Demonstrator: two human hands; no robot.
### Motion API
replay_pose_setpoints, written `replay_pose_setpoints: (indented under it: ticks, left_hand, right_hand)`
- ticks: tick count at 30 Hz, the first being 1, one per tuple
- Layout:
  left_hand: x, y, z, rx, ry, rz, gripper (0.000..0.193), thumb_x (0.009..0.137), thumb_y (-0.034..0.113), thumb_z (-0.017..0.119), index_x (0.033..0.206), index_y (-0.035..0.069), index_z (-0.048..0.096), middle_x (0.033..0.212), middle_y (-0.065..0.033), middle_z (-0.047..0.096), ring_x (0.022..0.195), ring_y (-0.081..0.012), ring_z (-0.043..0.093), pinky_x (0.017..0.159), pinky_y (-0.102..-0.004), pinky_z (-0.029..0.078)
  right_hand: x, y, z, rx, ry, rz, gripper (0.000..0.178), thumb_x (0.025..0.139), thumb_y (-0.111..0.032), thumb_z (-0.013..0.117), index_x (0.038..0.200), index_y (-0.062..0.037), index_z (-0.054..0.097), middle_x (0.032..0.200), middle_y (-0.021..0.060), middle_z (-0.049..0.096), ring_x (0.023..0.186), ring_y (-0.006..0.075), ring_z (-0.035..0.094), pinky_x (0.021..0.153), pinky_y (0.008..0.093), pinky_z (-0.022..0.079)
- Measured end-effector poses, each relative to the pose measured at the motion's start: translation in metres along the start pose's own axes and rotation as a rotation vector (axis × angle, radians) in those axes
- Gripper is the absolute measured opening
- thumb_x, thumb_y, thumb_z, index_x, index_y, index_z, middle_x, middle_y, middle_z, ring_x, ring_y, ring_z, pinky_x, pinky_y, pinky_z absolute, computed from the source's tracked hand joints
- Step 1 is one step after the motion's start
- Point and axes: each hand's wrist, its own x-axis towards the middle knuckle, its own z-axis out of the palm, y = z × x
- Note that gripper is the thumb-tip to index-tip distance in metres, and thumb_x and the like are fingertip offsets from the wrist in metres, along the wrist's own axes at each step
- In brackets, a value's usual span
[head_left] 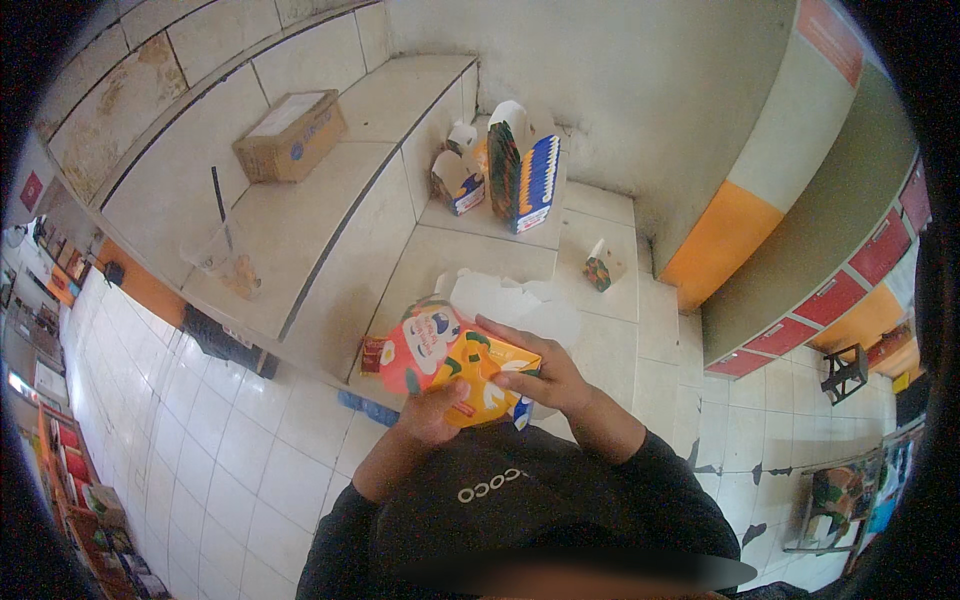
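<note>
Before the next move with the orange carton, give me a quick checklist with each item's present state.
1. Both hands on the orange carton: ok. The left hand grips its lower edge, and the right hand wraps its right side.
2. Carton lifted off the tiled ledge: ok, held in front of the chest.
3. Carton fully folded into shape: cannot tell, since the hands hide parts of it.
4. White flat sheet lies behind the carton: ok, not touched by either hand.
5. Finished cartons stand apart at the back wall: ok.
6. Plastic cup with straw away from the hands: ok.
</note>
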Motion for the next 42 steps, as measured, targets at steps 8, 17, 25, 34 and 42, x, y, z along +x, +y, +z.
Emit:
replay_pose_setpoints:
  ticks: [8,17,25,34,42]
  left_hand:
    - [0.001,-0.014,-0.014,1.343,0.025,0.395,0.030,0.087,0.017,0.051,0.114,0.003,0.050,0.112,-0.0130,0.053,0.104,-0.0283,0.052,0.088,-0.0384,0.041]
    - [0.001,0.031,0.039,1.812,-0.589,0.389,0.048,0.080,0.028,0.060,0.121,0.007,0.047,0.123,-0.0166,0.047,0.116,-0.0272,0.045,0.098,-0.0396,0.034]
    - [-0.011,0.033,0.044,0.865,0.046,0.011,0.040,0.088,0.009,0.049,0.126,0.000,0.039,0.114,-0.0083,0.053,0.102,-0.0123,0.050,0.089,-0.0277,0.040]
    - [-0.010,0.037,0.033,1.309,-0.045,-0.005,0.020,0.087,0.007,0.048,0.103,-0.002,0.055,0.095,-0.0102,0.062,0.085,-0.0093,0.056,0.071,-0.0262,0.045]
    - [-0.018,0.023,-0.025,0.089,0.018,0.395,0.048,0.086,0.045,0.047,0.108,0.002,0.054,0.107,-0.0150,0.057,0.092,-0.0284,0.058,0.077,-0.0397,0.046]
  right_hand:
    - [0.007,-0.033,0.008,-0.395,0.157,0.061,0.052,0.077,-0.019,0.068,0.120,0.0017,0.049,0.121,0.0170,0.052,0.111,0.0245,0.050,0.097,0.0336,0.034]
    - [0.004,-0.007,-0.010,0.486,0.070,0.243,0.097,0.064,-0.017,0.077,0.139,-0.0058,0.016,0.141,0.0105,0.026,0.121,0.0242,0.038,0.098,0.0365,0.033]
    - [0.001,-0.013,-0.004,-0.562,0.063,-0.243,0.081,0.073,-0.019,0.069,0.138,-0.0057,0.022,0.144,0.0191,0.017,0.131,0.0335,0.022,0.103,0.0395,0.025]
    - [0.000,-0.007,0.013,-0.734,-0.040,-0.254,0.055,0.078,-0.013,0.061,0.128,-0.0062,0.040,0.135,0.0135,0.039,0.128,0.0314,0.031,0.105,0.0488,0.019]
    - [-0.001,-0.011,0.015,-0.551,0.132,-0.374,0.021,0.079,-0.010,0.058,0.099,-0.0099,0.063,0.100,0.0039,0.065,0.106,0.0258,0.056,0.104,0.0552,0.019]
